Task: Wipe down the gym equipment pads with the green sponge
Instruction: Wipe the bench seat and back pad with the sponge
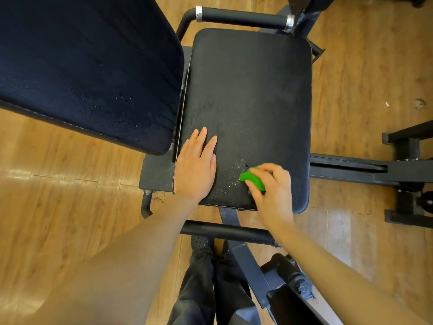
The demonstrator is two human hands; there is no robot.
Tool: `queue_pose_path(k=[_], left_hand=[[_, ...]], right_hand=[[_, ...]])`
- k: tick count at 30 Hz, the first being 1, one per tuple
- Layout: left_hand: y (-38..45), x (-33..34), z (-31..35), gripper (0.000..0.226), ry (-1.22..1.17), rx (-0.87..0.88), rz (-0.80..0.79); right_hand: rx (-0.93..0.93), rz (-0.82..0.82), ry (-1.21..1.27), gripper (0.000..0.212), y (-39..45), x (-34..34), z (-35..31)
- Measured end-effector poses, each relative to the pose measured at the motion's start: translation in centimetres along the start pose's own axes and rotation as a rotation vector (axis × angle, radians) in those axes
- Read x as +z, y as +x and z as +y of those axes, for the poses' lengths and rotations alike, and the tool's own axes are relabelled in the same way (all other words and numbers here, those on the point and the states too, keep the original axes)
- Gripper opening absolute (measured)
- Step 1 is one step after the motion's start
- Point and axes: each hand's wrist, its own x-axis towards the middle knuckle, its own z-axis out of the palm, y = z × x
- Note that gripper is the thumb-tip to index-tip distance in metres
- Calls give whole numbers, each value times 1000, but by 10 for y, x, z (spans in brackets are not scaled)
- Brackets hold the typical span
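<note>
A black seat pad fills the middle of the view, with a dark back pad angled up at its left. My right hand grips a green sponge against the pad's near right part, fingers curled over it. White foam specks lie on the pad just left of the sponge. My left hand rests flat on the pad's near left edge, fingers straight. Water drops dot the back pad's lower part.
A padded handle bar crosses behind the seat. Black metal frame arms run off to the right, and another bar lies just in front of the seat. My legs stand on the wooden floor.
</note>
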Motion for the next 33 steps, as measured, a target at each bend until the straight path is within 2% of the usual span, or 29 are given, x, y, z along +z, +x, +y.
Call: queue_pose_path(k=[6,17,21,27,33], left_hand=[[0,-1,0,41,-11,-1,-11],[1,-2,-2,41,-26,-7,-20],[1,-3,-3,41,-39,1,-31],[-1,-5,-8,41,-89,14,-56],[-11,-6,-9,40,-146,-23,-32]], right_hand=[[58,50,-57,29,45,15,-9],[-158,-63,2,31,-33,10,-16],[-140,-83,-30,32,-14,9,-16],[6,39,-25,28,54,15,-25],[-55,-15,-81,30,67,23,-21]])
